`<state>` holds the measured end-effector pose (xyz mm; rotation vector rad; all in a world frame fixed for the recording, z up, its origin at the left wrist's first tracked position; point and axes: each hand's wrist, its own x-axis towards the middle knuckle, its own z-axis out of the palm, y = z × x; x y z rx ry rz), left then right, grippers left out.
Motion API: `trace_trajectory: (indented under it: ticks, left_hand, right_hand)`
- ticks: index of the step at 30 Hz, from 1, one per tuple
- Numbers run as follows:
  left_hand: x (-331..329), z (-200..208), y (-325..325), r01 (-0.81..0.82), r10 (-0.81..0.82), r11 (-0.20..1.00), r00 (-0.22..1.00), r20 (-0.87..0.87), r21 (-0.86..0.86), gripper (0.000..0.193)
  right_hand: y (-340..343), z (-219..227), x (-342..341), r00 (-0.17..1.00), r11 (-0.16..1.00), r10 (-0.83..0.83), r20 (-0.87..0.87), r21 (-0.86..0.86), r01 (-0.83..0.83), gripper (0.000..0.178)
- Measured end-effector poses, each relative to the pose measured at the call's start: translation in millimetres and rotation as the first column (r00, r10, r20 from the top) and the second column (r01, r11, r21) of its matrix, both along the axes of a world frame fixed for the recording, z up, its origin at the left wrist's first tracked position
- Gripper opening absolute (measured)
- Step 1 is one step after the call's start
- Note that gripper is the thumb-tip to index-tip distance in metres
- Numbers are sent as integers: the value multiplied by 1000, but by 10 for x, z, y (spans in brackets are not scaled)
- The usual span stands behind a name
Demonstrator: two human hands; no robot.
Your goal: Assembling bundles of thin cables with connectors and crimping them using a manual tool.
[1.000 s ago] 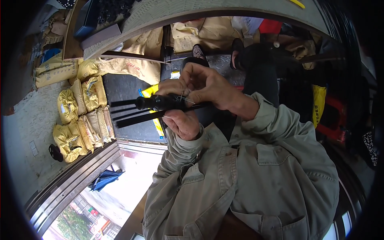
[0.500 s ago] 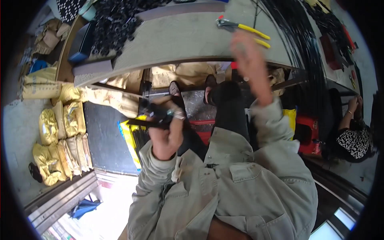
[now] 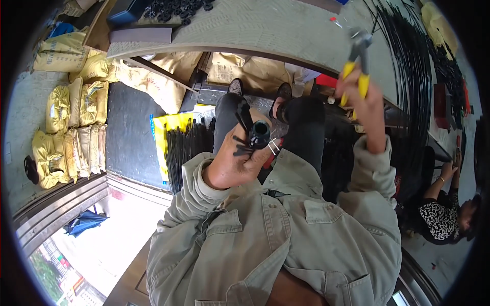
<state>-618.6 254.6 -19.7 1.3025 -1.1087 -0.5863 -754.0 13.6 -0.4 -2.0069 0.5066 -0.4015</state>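
Note:
My left hand [image 3: 230, 162] is closed around a black tubular piece [image 3: 259, 133] over my lap. Its round, hollow end faces up, and several black arms stick out around it. Thin pale wire ends [image 3: 274, 146] poke out by my thumb. To the right, my raised right hand [image 3: 368, 99] grips end-cutting pliers [image 3: 360, 47] by their yellow handles. The plier jaws point away from me, above the table's front edge, apart from the black piece. My fingers hide the lower side of the black piece.
Before me stands a grey-topped table [image 3: 245, 30] with small black parts [image 3: 178, 9] at its far left. Long black rods [image 3: 400, 56] hang over its right side. More rods [image 3: 178, 148] stand left of my legs, near stacked yellow sacks [image 3: 56, 107]. Another person [image 3: 441, 214] sits at the right.
My right hand has picked the pliers up off the table and raised them. My left hand has moved right over my lap, with the black piece's hollow end turned up.

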Motion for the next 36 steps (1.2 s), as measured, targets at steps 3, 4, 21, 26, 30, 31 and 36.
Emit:
trace_trajectory:
  ticks: [3, 4, 21, 26, 30, 31, 36]
  left_hand:
    - [-11, 2, 57, 45, -47, 999, 997, -56, -27, 15]
    - [-11, 0, 75, 50, -52, 998, 997, -62, -22, 15]
    - [15, 17, 127, 183, -182, 980, 983, 13, -84, 19]
    - [-72, -44, 145, -150, 154, 983, 988, 28, -102, 21]
    - [-133, -119, 84, -288, 310, 945, 939, 147, -155, 23]
    - [-138, -124, 83, -308, 348, 932, 909, 228, -193, 22]
    - [-153, -86, 87, -320, 361, 930, 888, 284, -180, 20]
  right_hand:
    - [420, 331, 23, 969, 874, 246, -11, -430, -227, 10]
    - [464, 411, 13, 940, 702, 325, -104, -639, -314, 11]
    - [259, 764, 429, 713, -60, 679, -175, -981, -184, 9]
    - [615, 469, 180, 891, 687, 450, -60, -614, -389, 18]
    - [1093, 311, 167, 978, 951, 194, 76, 229, -207, 22]
    - [1154, 268, 205, 970, 965, 173, 173, 166, -202, 21]
    - [1200, 201, 349, 921, 988, 85, 381, 88, -128, 17]
